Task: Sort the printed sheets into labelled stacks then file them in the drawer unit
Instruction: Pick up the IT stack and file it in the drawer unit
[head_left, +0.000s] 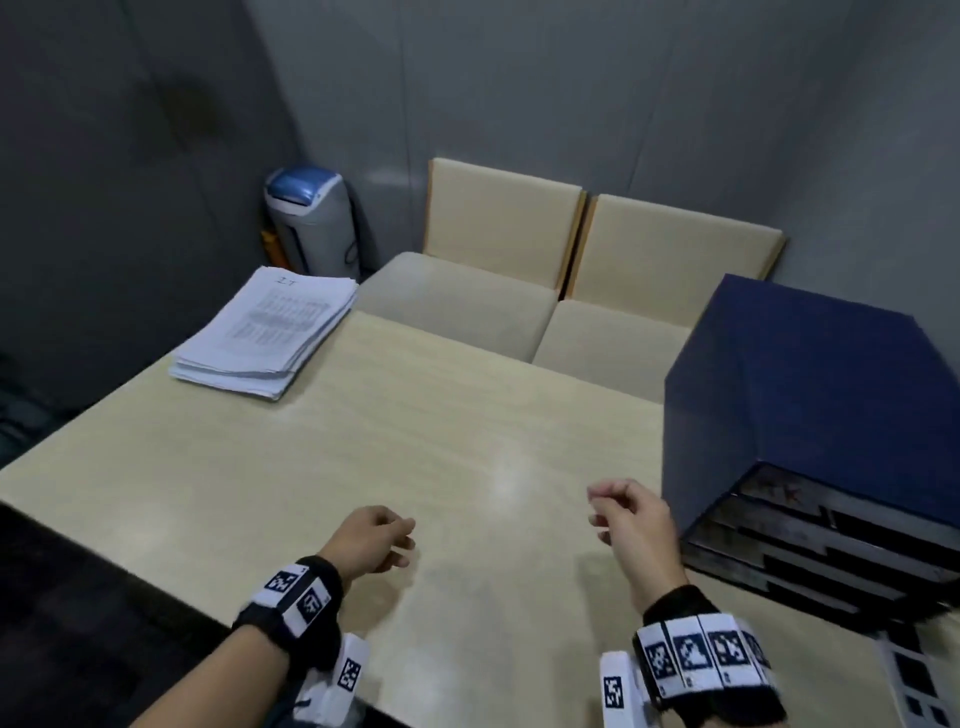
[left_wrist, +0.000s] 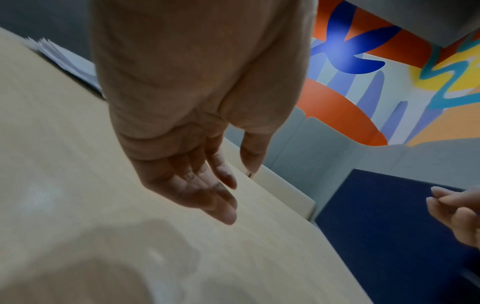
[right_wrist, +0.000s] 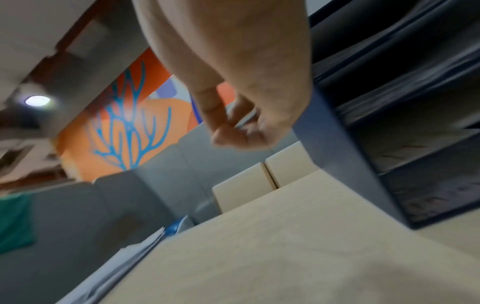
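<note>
A stack of printed sheets lies at the table's far left corner; its edge also shows in the left wrist view and the right wrist view. A dark blue drawer unit stands at the right, its drawer fronts facing me. My left hand hovers over the near middle of the table, fingers relaxed and holding nothing. My right hand hangs just left of the drawer unit, fingers loosely curled, empty.
The light wooden table carries the stack and the unit. Two beige chairs stand behind its far edge. A grey and blue bin sits in the corner by the grey walls.
</note>
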